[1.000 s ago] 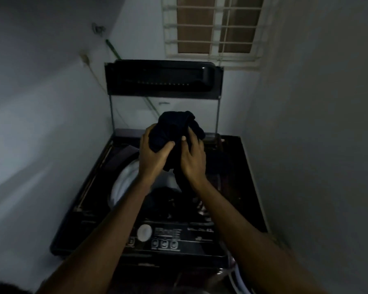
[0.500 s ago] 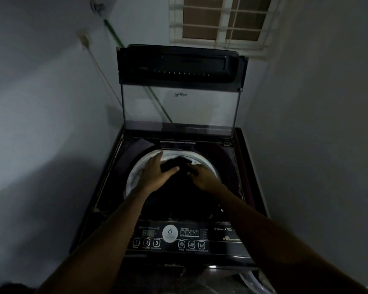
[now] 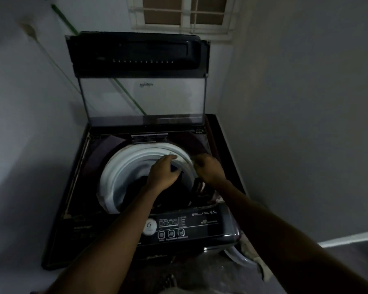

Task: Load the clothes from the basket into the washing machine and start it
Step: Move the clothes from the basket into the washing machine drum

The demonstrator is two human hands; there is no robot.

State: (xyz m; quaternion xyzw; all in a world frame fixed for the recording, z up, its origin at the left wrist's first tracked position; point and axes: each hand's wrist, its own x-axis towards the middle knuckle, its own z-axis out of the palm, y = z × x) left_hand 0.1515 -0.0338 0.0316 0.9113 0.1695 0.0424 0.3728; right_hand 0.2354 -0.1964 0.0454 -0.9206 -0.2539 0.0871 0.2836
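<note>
Top-loading washing machine (image 3: 77,209): dark glossy casing, square top. Lid (image 3: 136,52) stood upright, with a clear pane below a dark band. Drum ring (image 3: 119,168) was smooth pale plastic, circular. Clothes (image 3: 168,196) lay inside the drum as a dark, soft, crumpled mass; no colours could be told in the dim light. Left hand (image 3: 163,174) hovered over the drum mouth, fingers loosely bent, nothing held. Right hand (image 3: 210,168) was over the ring's right edge, curled and blurred; its grip could not be told. Control panel (image 3: 179,228) had white-printed buttons. Basket (image 3: 239,258), with a pale rounded rim, sat low beside the machine's right front corner.
</note>
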